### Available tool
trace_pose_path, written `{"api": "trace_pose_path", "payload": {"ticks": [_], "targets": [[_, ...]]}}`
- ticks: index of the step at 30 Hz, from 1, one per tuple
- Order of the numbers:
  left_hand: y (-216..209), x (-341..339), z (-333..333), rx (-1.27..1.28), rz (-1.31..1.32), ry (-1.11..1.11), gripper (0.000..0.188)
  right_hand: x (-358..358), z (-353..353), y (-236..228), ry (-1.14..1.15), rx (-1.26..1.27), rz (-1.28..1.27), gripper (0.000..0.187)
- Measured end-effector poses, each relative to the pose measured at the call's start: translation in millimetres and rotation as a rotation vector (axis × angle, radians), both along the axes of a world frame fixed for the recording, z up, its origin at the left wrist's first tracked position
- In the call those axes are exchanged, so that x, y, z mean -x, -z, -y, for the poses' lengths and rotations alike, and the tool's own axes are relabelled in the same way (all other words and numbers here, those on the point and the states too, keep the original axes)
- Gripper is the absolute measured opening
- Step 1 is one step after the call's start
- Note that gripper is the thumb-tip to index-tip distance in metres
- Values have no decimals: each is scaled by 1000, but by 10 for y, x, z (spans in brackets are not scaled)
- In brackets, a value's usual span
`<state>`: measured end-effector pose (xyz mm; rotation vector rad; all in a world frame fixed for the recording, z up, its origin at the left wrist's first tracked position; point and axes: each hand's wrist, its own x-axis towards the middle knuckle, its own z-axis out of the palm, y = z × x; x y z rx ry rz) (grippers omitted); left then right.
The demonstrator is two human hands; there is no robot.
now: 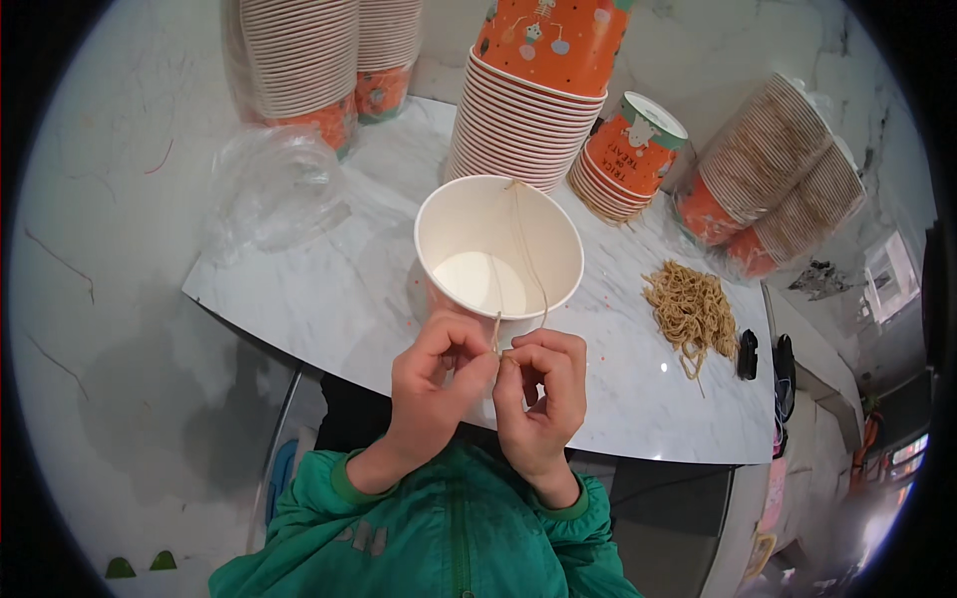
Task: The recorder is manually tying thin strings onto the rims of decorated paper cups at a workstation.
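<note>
A large paper bucket point(439, 224), white inside, stands on the table in front of me. A thin tan string point(528, 244) runs from its far rim down across the inside and over the near rim to my fingers. My left hand point(436, 379) pinches the string just in front of the near rim. Beside it, almost touching, my right hand point(544, 389) pinches the string too, its other fingers curled. The exact spot between the fingertips is too small to make out.
Behind the bucket rises a tall stack of orange buckets point(528, 110), with a shorter upside-down stack point(633, 149) to its right. Wrapped stacks point(768, 159) stand at far right and others point(299, 60) at far left, near crumpled clear plastic point(274, 189). Tan strings point(693, 309) lie heaped at right.
</note>
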<state>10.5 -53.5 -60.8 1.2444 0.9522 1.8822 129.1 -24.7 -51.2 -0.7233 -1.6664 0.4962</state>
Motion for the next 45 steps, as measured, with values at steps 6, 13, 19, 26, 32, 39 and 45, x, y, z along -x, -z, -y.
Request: {"api": "trace_pose_path", "payload": {"ticks": [6,13,19,26,32,39,45], "targets": [[59,37,82,101,86,-19,9,14,9,-48,-56,-45,41,16],[-20,158,111,-41,-311,-297,14,118,-131,-215,-98,-139,151,23],[-79,228,133,-79,-390,-347,18,158,-180,-302,-119,-211,256,23],[5,278,51,-233,-595,-577,25,192,-171,-333,-76,-216,371,23],[48,339,9,-367,-764,-704,31,166,-210,-381,-69,-230,459,21],[51,379,20,-366,-782,-730,33,171,-238,-414,-104,-216,485,20],[-82,523,-65,-358,-650,-492,34,137,-349,-445,-176,-209,463,18]]}}
